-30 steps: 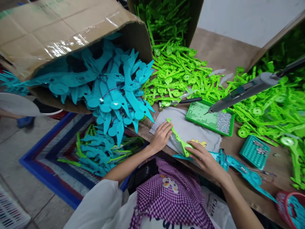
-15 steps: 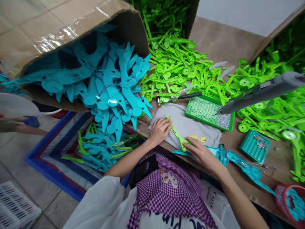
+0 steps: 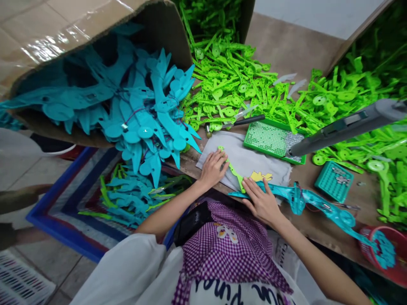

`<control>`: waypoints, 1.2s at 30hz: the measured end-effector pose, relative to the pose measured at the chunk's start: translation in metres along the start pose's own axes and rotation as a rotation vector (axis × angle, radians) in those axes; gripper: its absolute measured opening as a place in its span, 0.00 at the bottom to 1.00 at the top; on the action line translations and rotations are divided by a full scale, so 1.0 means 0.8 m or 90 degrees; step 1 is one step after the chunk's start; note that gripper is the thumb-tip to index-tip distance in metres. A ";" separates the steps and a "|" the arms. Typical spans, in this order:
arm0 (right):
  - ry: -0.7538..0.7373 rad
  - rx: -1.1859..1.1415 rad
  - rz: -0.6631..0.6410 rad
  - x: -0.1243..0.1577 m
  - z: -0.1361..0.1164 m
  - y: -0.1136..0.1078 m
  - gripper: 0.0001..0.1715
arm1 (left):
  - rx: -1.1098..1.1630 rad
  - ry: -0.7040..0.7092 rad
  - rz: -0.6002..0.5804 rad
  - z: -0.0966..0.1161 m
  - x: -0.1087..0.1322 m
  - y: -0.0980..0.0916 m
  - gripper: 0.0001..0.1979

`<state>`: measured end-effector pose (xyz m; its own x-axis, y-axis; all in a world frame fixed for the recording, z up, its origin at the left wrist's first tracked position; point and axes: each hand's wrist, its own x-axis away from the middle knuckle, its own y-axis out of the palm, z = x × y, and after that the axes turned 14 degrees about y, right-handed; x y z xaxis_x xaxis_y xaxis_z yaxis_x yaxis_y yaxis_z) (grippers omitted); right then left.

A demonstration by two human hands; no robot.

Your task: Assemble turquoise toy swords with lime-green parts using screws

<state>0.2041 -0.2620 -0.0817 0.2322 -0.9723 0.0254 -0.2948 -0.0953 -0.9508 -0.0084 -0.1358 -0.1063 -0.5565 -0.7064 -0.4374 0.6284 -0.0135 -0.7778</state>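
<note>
A slim green plastic part (image 3: 235, 172) lies on a grey cloth (image 3: 216, 143) at the bench's front edge. My left hand (image 3: 212, 170) is closed over the part's upper end, fingers side by side and bent. Next to its lower end, my right hand (image 3: 261, 201) lies flat with fingers stretched and thumb apart. The fingertips touch or nearly touch that end; exact contact cannot be told. Under and beyond the right hand runs a long blue plastic assembly (image 3: 297, 197), partly covered by the fingers.
Behind the cloth are a green tray of small metal pieces (image 3: 269, 139), a hammer (image 3: 244, 120) and heaps of green parts (image 3: 235, 80). A grey power screwdriver (image 3: 337, 127) hangs at right, near a teal tray (image 3: 334, 181) and red basket (image 3: 394, 245). Blue parts (image 3: 140, 106) spill from a carton at left.
My right hand has slid off the green part's lower side and flattened over the blue assembly's end. My left hand stays on the green part. The view has shifted slightly.
</note>
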 end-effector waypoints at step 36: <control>-0.072 0.088 0.004 0.003 0.005 -0.028 0.28 | -0.056 0.000 0.000 0.004 0.006 0.009 0.16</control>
<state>0.2147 -0.2613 -0.0613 0.3362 -0.9417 -0.0086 -0.1686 -0.0512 -0.9844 -0.0046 -0.1418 -0.1125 -0.5567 -0.7065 -0.4369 0.5779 0.0484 -0.8147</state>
